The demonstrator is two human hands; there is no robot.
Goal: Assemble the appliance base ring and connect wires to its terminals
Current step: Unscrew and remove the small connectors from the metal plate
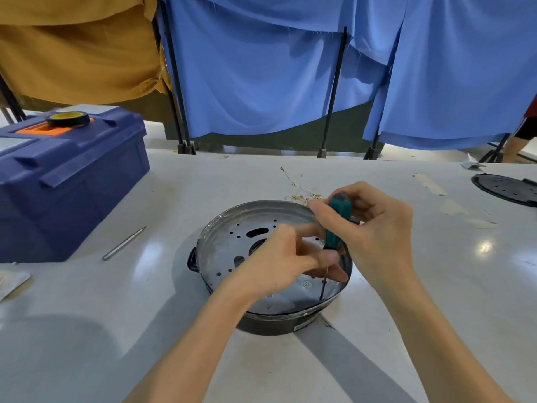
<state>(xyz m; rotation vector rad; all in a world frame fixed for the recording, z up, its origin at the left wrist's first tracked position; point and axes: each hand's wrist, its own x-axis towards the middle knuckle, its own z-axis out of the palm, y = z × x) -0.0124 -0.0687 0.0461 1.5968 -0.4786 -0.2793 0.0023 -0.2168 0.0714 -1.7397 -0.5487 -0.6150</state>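
Base ring [261, 203] is sitting mid-tabletop, directly under both hands. Right hand [374, 228] is gripping the teal screwdriver [338, 216] upright over the ring's right side. Left hand [276, 260] is pinching its shaft lower down. Wires [299, 190] are lying just behind the ring, toward the far edge.

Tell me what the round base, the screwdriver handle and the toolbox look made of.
Base: likely sheet metal, grey, glossy; it reflects light and has punched holes. Screwdriver handle: probably teal plastic or rubber, matte. Toolbox: moulded blue plastic, slightly shiny, with an orange insert.
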